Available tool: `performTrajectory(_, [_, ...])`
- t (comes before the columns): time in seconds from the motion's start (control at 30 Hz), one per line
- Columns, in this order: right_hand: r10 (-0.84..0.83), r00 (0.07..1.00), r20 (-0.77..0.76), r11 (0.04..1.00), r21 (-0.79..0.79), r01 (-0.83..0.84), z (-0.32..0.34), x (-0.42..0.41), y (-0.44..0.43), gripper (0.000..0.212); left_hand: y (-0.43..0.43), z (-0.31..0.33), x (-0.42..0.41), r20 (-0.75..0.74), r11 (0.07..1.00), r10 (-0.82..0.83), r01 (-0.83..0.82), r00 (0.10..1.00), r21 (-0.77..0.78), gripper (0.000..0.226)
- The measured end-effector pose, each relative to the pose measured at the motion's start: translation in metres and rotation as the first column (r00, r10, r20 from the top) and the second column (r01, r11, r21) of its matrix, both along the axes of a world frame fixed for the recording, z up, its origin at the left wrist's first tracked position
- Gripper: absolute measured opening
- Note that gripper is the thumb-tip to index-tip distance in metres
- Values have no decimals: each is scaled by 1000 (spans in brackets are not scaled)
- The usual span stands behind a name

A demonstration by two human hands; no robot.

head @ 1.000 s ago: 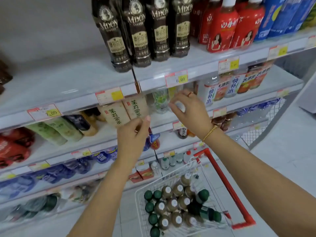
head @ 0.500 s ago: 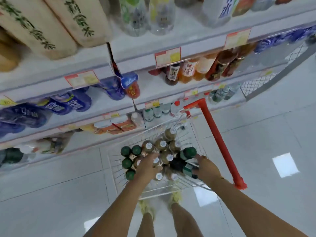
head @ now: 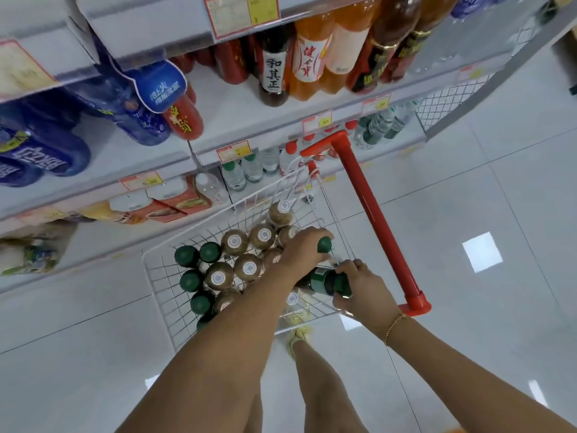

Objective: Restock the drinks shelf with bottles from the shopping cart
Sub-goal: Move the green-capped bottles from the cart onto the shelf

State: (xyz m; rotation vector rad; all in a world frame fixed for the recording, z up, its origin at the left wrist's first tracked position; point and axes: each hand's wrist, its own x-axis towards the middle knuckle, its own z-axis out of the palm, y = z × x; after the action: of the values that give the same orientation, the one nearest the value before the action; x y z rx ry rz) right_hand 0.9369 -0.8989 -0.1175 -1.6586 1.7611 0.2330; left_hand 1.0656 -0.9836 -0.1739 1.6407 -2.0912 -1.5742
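— Where are the hands?

— Both are down in the white wire shopping cart [head: 150,270]. The left hand [head: 304,250] curls its fingers round the top of a green-capped bottle [head: 324,244] near the cart's right wall.

— And the other?

— The right hand [head: 363,290], with a gold bracelet [head: 395,327] at the wrist, grips a dark bottle [head: 324,281] with a green label. That bottle lies roughly on its side, just beside the left hand, close to the cart's near rim.

— What else sits in the cart?

— Brown bottles [head: 249,267] with round white-printed lids stand packed in the middle, and green caps [head: 186,256] line the left side. The left forearm hides a few.

— And the shelf?

— The drinks shelf [head: 237,120] runs across the top. It has blue bottles [head: 43,151] on the left, orange bottles [head: 312,57] on the right and small water bottles [head: 253,167] lower down. The cart's red handle [head: 371,214] slants past, near the right hand.
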Motion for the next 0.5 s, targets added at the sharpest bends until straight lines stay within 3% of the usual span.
performTrajectory(0.13, [-167, 980, 103, 981, -80, 176, 26, -10, -5, 43, 3, 12, 3, 98, 998, -43, 47, 994, -37, 48])
performTrajectory(0.23, [-197, 972, 129, 970, -117, 212, 51, -15, -11, 39, 8, 30, 13, 141, 999, -27, 33, 990, -41, 51])
performTrajectory(0.5, [-155, 961, 230, 935, -280, 217, 161, -12, -44, 35, 16, 169, 68, 2, 945, 249, -243, 968, -219, 49])
